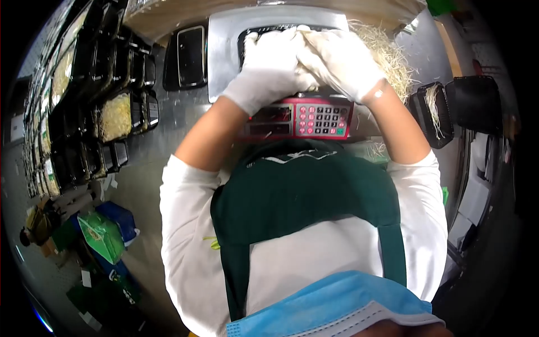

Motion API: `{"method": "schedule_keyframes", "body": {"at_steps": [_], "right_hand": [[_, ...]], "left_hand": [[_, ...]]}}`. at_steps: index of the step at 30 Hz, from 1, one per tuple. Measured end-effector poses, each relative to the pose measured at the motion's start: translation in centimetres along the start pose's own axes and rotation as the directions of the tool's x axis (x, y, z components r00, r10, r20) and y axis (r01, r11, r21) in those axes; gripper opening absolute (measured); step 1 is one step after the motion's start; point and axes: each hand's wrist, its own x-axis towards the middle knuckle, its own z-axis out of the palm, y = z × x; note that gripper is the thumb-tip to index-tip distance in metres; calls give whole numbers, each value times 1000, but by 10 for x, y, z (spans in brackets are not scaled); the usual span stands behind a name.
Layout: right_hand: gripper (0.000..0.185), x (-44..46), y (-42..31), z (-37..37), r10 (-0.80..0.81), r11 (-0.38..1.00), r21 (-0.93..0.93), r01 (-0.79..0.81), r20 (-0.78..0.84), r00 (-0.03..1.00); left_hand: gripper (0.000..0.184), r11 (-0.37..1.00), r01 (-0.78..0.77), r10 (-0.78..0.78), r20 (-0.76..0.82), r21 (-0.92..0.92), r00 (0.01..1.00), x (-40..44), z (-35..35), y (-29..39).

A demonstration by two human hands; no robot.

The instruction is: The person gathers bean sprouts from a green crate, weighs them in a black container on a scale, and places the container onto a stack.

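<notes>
Both of my hands wear white gloves and meet over a black tray (242, 44) on the silver weighing plate (220, 56) of a red scale (324, 119). My left hand (270, 59) has its fingers curled at the tray's near left part. Against it, my right hand (341, 63) is closed with its fingers bent inward. What lies between the hands is hidden by the gloves. To the right of the plate is a loose heap of pale, thin sprout-like strands (390, 56).
Stacked black trays (92, 76) fill the left side, some holding pale contents (116, 117). Another black tray (191, 56) lies left of the scale. At right sits a black tray with a few strands (432, 115). A green bag (101, 237) is at lower left.
</notes>
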Motion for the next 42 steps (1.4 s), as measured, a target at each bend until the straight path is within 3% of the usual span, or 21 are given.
{"method": "schedule_keyframes", "body": {"at_steps": [2, 4, 5, 6, 7, 8, 9, 10, 12, 15, 18, 22, 25, 28, 30, 32, 34, 36, 39, 40, 42], "right_hand": [[51, -21, 23, -20, -78, 995, -83, 58, -261, 962], [54, -60, 71, -23, 78, 980, 198, -10, -340, 937], [62, -89, 88, -9, 176, 981, 129, -142, -315, 933], [73, -116, 83, 4, 295, 951, 158, -264, -217, 931], [81, -144, 80, 32, 226, 973, 103, -209, -206, 952], [82, -166, 76, 61, 286, 935, 204, -289, 46, 957], [80, -186, 61, 77, 270, 962, -26, -272, 233, 934], [77, -200, 64, 98, 198, 980, -51, -192, 216, 956], [72, -190, 95, 124, 282, 937, -230, -264, 49, 958], [65, -138, 117, 86, 411, 857, -280, -433, -135, 901], [54, -81, 99, 44, 245, 969, 31, -244, -195, 949], [49, -5, 61, 63, -94, 986, 122, 110, -132, 987], [49, -20, 50, 57, -194, 974, 120, 192, 9, 981], [43, -73, 80, 58, -194, 971, 108, 214, -172, 966], [37, -91, 101, 32, 160, 987, -19, -159, 154, 975], [32, -122, 150, 46, 278, 959, -34, -281, -80, 957], [31, -122, 149, 9, 317, 946, 141, -292, -214, 924], [33, -122, 135, -11, 448, 857, 375, -353, -205, 870], [37, -125, 113, -13, 548, 710, 616, -341, -179, 817], [38, -123, 100, -14, 519, 747, 588, -311, -223, 825], [40, -120, 87, 6, 589, 513, 829, -222, -153, 793]], "left_hand": [[70, 996, -85, 87, -69, 23, 994, -10, -13, -2], [71, 977, -7, 19, 54, -215, 998, -9, -37, 0], [72, 980, -15, 20, 25, -199, 999, -15, -39, -5], [74, 983, -15, 15, -4, -181, 1000, -23, -40, -11], [75, 993, -31, 32, 4, -115, 999, -28, -42, -14], [77, 994, 9, -6, 31, -106, 1000, -29, -44, -13], [78, 998, 14, -11, 44, -61, 999, -28, -43, -13], [78, 1000, 16, -15, 61, -16, 998, -28, -43, -12], [78, 999, 44, -44, 103, 9, 994, -25, -43, -10], [79, 994, 97, -103, 157, 45, 982, -30, -49, -10], [82, 980, 196, -197, 208, 25, 958, -43, -58, -14], [82, 976, 217, -210, 160, -24, 965, -54, -57, -16], [80, 989, 147, -145, 104, -7, 984, -55, -57, -17], [79, 990, 137, -135, 68, -30, 989, -58, -56, -20], [76, 981, 173, -159, 150, -84, 976, -37, -57, -12], [78, 982, 125, -111, 102, -142, 988, -20, -42, -8], [89, 999, -1, 1, -5, 54, 1000, -15, -32, -4], [90, 999, -40, 40, -22, 14, 999, -7, -55, 6], [94, 991, 117, -117, 3, -67, 993, -35, -91, -2], [87, 832, 138, -186, -36, -538, 982, -46, -93, -15], [74, 682, 284, -500, -146, -674, 853, -73, -88, -38]]}}
